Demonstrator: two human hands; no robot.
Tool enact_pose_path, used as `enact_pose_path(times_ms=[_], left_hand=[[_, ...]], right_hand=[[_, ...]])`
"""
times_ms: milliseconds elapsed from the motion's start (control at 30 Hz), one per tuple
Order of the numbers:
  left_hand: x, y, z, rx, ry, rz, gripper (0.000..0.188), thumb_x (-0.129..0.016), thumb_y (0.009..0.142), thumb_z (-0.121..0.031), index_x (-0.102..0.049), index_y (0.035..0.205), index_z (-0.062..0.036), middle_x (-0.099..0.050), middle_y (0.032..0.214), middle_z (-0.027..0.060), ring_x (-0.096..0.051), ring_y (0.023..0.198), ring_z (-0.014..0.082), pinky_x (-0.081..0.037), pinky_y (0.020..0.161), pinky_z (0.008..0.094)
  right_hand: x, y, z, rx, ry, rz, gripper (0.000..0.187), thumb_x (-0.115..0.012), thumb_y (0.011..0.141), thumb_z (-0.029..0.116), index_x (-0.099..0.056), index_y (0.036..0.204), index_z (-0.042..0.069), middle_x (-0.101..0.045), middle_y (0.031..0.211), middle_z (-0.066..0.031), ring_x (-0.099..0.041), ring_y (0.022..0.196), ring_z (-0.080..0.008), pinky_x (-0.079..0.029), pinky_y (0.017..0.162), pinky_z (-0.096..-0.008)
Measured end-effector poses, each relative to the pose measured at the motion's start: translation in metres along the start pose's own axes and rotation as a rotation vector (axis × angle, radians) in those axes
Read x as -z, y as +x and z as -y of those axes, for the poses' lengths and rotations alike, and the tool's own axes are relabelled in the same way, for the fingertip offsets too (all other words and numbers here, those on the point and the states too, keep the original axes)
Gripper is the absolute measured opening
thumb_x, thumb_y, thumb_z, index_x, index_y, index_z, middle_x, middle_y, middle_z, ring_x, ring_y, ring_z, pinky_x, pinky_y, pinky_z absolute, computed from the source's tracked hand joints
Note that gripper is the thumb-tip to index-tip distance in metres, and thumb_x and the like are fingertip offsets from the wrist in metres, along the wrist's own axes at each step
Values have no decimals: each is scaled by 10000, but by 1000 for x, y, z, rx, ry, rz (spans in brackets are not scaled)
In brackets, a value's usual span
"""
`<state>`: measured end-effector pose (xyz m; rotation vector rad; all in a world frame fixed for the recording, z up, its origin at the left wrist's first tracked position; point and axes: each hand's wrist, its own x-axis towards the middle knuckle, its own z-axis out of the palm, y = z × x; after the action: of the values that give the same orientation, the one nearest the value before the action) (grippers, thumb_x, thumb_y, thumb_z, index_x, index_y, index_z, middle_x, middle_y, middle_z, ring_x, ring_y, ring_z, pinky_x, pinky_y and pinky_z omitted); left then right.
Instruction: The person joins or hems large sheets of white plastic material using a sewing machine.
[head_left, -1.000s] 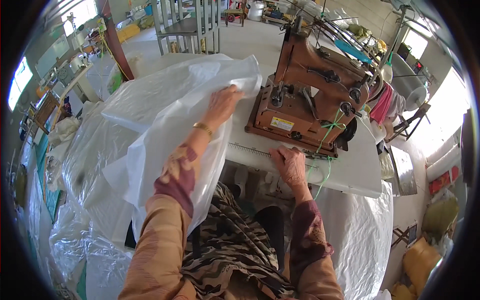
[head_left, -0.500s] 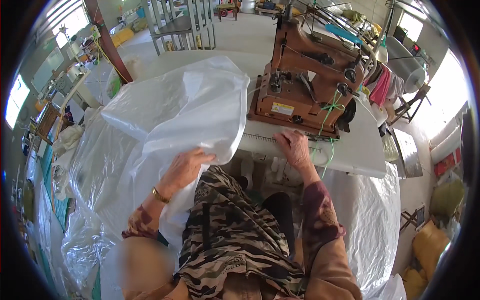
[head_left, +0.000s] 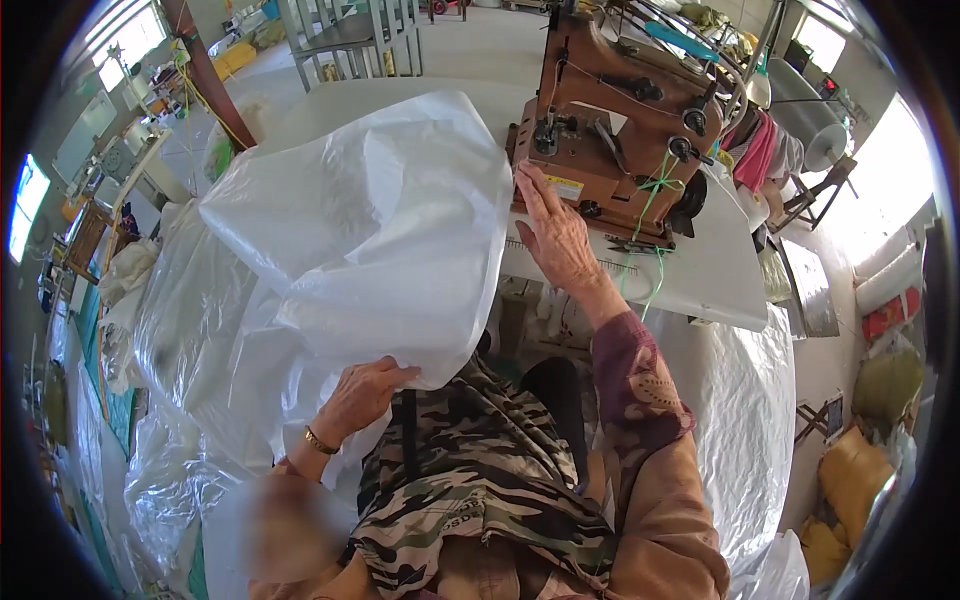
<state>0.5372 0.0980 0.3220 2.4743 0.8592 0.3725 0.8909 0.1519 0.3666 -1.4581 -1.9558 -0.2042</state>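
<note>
A large sheet of white translucent plastic (head_left: 370,220) spreads over the left of the table and drapes toward my lap. My left hand (head_left: 362,398) is closed on its near edge, with the thumb and fingers pinching the corner. My right hand (head_left: 562,238) reaches forward with its fingers stretched out, the tips beside the sheet's right edge at the brown sewing machine (head_left: 625,140). Whether those fingertips touch the sheet or the machine, I cannot tell. Green string (head_left: 660,185) is tied on the machine's front, and a small pair of snips (head_left: 638,247) lies at its base.
The white table (head_left: 715,285) has a ruler strip (head_left: 612,266) along its near side. More clear plastic (head_left: 735,420) hangs at the right. A grey chair (head_left: 350,45) stands behind the table, and a reddish post (head_left: 205,75) rises at the left. Yellow sacks (head_left: 855,480) lie at the right.
My right hand has moved forward and left, from the ruler strip to the machine's left front, and its fingers have straightened. My left hand has drawn slightly nearer with the sheet's edge.
</note>
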Motion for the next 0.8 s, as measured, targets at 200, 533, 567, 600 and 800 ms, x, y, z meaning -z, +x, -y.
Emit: enact_pose_path(times_ms=[200,533,567,600,800], left_hand=[[-16,-37,7,114,-117,21,339,-555,802,20,-704,1075,-116,-652,897,122,-638,841,342,-502,726,404],[-45,-102,56,205,149,-62,249,-550,774,-3,-718,946,-66,-688,896,155,-642,843,364,-512,764,447],[-50,-108,62,245,180,-56,205,-558,774,-21,-715,900,-64,-681,874,161,-639,843,364,-500,766,458],[-56,-113,67,288,212,-56,166,-566,774,-40,-711,853,-63,-674,851,168,-635,842,363,-489,768,469],[-75,-128,84,304,242,-56,178,-547,758,-22,-695,851,-52,-660,841,190,-626,829,391,-489,742,487]], right_hand=[[-13,-3,-10,83,-76,-12,699,-649,776,-2,-359,1412,36,-460,1383,-171,-562,1139,-371,-507,893,-431],[15,-20,-22,59,-103,143,113,-642,865,117,-600,938,41,-642,868,-123,-635,775,-348,-503,657,-438],[22,-24,-21,46,-82,172,108,-635,875,138,-607,892,35,-636,843,-119,-632,765,-342,-495,651,-438],[28,-26,-19,40,-60,202,137,-629,885,159,-614,846,29,-630,818,-115,-628,756,-335,-488,646,-438],[68,-48,12,-130,206,306,139,-628,885,152,-635,883,13,-640,812,-127,-621,735,-322,-480,656,-392]])
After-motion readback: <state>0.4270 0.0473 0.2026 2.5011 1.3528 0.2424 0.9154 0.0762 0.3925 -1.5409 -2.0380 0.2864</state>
